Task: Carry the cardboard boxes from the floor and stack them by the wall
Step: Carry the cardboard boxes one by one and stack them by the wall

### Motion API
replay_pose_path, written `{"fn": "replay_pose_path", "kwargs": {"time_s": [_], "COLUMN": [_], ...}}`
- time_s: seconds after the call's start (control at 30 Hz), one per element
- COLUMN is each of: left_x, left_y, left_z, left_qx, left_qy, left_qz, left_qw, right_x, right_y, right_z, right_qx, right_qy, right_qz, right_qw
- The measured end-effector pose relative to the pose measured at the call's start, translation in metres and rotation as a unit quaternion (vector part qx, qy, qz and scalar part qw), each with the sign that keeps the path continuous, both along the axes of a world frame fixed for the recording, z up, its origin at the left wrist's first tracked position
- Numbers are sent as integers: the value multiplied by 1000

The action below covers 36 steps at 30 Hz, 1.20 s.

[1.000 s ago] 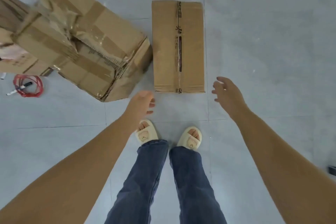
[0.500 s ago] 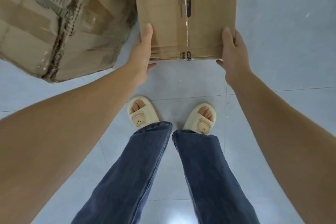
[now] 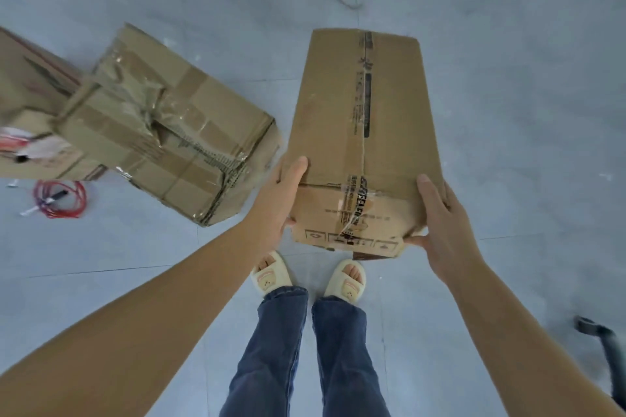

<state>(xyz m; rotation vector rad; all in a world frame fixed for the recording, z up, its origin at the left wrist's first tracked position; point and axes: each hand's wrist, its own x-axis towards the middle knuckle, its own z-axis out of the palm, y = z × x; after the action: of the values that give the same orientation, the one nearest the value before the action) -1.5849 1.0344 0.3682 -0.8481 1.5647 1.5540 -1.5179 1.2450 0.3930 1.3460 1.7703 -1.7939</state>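
The fingers of both hands are mostly hidden behind the long brown cardboard box; only the thumbs and backs of the hands show. The left hand grips its near left corner and the right hand its near right corner, with the box between them, near end raised above the grey tiled floor. A crumpled taped cardboard box lies to the left. A third box is cut off at the left edge, blurred.

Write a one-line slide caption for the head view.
Both hands, left and right, grip a long cardboard box above the floor.
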Motion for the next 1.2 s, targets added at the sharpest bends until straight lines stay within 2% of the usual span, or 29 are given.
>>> {"fn": "replay_pose_path", "kwargs": {"time_s": [0.23, 0.37, 0.57, 0.83, 0.97, 1.2], "left_x": [8, 31, 116, 257, 323, 415], "left_y": [-25, -41, -65, -88, -97, -99], "left_z": [146, 214, 274, 319, 336, 358], "left_qx": [29, 24, -21, -93, -117, -139], "left_qy": [42, 64, 79, 98, 102, 111], "left_qz": [58, 131, 281, 504, 578, 689], "left_qw": [997, 989, 956, 853, 802, 703], "right_x": [-12, -19, 7, 61, 92, 145], "right_y": [-18, -32, -67, -133, -176, -238], "right_z": [143, 212, 265, 289, 303, 325], "right_qx": [27, 19, -20, -98, -118, -103], "right_qy": [76, 104, 123, 124, 91, 103], "right_qz": [71, 135, 265, 461, 549, 677], "right_qw": [994, 985, 956, 873, 822, 722]}}
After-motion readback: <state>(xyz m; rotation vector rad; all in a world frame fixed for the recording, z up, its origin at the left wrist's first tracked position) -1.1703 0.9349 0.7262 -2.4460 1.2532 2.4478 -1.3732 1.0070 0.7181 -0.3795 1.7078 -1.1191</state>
